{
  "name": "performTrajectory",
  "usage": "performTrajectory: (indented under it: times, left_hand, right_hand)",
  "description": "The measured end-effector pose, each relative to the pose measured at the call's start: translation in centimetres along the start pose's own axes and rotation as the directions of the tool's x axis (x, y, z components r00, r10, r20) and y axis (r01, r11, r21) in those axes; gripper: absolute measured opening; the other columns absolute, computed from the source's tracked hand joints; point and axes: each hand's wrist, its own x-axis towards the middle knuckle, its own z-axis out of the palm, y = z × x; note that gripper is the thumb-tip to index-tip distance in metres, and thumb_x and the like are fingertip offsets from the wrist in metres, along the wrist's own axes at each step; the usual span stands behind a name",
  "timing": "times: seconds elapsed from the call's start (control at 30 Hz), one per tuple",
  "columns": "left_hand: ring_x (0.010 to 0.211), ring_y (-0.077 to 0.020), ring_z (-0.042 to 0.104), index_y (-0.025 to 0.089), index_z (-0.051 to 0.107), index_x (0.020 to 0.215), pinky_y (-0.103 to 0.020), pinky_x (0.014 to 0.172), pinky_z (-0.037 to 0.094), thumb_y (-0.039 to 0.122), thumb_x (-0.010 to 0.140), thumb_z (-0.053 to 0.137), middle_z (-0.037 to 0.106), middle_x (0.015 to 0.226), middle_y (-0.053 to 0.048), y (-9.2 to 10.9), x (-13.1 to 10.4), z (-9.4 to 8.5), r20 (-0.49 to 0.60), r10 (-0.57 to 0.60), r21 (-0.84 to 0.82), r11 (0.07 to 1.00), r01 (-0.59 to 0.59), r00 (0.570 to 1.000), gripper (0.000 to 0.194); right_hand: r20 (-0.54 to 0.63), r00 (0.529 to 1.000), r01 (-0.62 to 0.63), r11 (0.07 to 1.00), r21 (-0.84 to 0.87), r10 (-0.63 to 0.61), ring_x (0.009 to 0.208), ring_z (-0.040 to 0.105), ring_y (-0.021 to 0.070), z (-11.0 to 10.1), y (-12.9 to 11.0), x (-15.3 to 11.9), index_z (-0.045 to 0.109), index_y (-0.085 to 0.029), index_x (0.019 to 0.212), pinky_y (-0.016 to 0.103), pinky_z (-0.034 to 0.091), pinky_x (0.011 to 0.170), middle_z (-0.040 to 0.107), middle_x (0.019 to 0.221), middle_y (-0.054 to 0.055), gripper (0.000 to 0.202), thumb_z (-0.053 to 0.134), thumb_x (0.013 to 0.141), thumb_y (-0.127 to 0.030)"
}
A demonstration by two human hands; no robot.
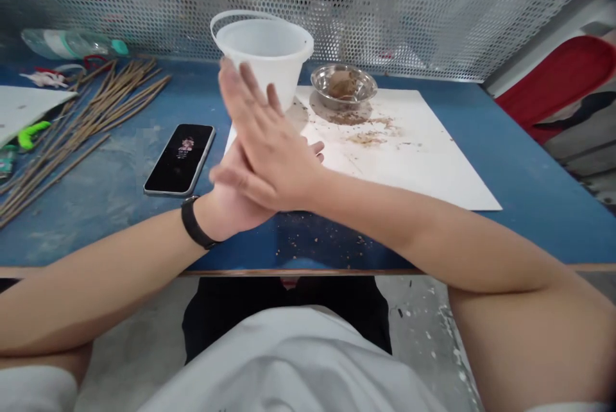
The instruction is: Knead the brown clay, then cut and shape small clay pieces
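Observation:
Over the front part of the white board, my two hands are laid palm against palm. My right hand [282,149] is on top, fingers stretched out and slightly blurred. Beneath it, palm up, is my left hand [228,203], its fingertips showing past the right hand's far side and a black band on its wrist. Whether anything lies between the palms is hidden. Behind the hands stands a white bucket [269,68] with its handle raised. A steel bowl [320,86] to its right holds a brown lump [342,83].
Brown crumbs are scattered on the white board [433,168] and near the edge of the blue table [520,149]. A phone [180,158] lies left of the hands. Farther left are thin brown sticks [108,101] and a plastic bottle [72,44]. A perforated metal screen [409,14] stands behind.

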Motion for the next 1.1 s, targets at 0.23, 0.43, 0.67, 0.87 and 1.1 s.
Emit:
performTrajectory:
  times: [0.23,0.43,0.67,0.87,1.1]
  left_hand:
    - [0.165,-0.0368,0.047,0.017,0.07,0.139,-0.048,0.114,0.06,0.074,0.101,0.039,0.075,0.147,-0.016,2.2,1.0,-1.1,0.101,0.011,-0.22,0.975,0.011,0.995,0.076]
    - [0.159,-0.032,0.057,0.025,0.064,0.144,-0.037,0.116,0.059,0.069,0.092,0.059,0.071,0.156,-0.013,2.0,1.5,-2.0,-0.038,0.034,-0.278,0.96,-0.043,0.999,0.068]
    - [0.155,-0.0363,0.061,0.018,0.069,0.133,-0.057,0.121,0.056,0.072,0.104,0.036,0.075,0.143,-0.016,2.1,0.3,0.0,0.011,-0.093,-0.203,0.975,0.093,0.996,0.069]
    - [0.155,-0.0388,0.059,0.016,0.061,0.145,-0.064,0.122,0.054,0.057,0.106,0.042,0.07,0.147,-0.017,2.5,0.5,-0.4,-0.006,-0.074,-0.176,0.982,0.072,0.997,0.059]
    - [0.139,-0.0367,0.071,0.016,0.062,0.139,-0.045,0.108,0.065,0.055,0.099,0.058,0.077,0.136,-0.018,2.9,1.3,-1.4,-0.042,-0.08,-0.17,0.983,0.071,0.996,0.056]
  right_hand:
    - [-0.13,0.987,0.099,0.995,0.002,-0.098,0.178,-0.002,0.0358,2.0,3.3,-1.9,0.025,-0.012,0.178,0.06,0.0,0.145,0.021,0.189,0.016,0.116,0.016,0.098,-0.096]
    - [-0.171,0.924,0.364,0.923,0.126,-0.341,0.178,0.007,0.0175,4.1,1.6,-4.3,0.035,-0.008,0.173,0.048,0.018,0.146,0.036,0.184,0.015,0.07,0.001,0.115,-0.028]
    - [-0.192,0.979,-0.045,0.994,0.095,0.063,0.147,0.068,0.0248,-2.8,6.3,-9.3,0.06,-0.027,0.161,0.048,0.058,0.125,0.068,0.161,0.004,0.055,0.039,0.111,-0.024]
    - [-0.005,0.891,-0.452,0.885,-0.115,0.455,0.104,0.084,0.0306,-7.5,11.8,-17.5,0.069,-0.027,0.151,0.055,0.07,0.101,0.086,0.12,0.009,0.05,0.061,0.103,-0.038]
    - [0.076,0.869,-0.481,0.87,-0.113,0.49,0.132,0.076,0.0401,-8.4,12.2,-20.1,0.066,-0.025,0.156,0.064,0.062,0.114,0.078,0.146,0.014,0.07,0.058,0.102,-0.068]
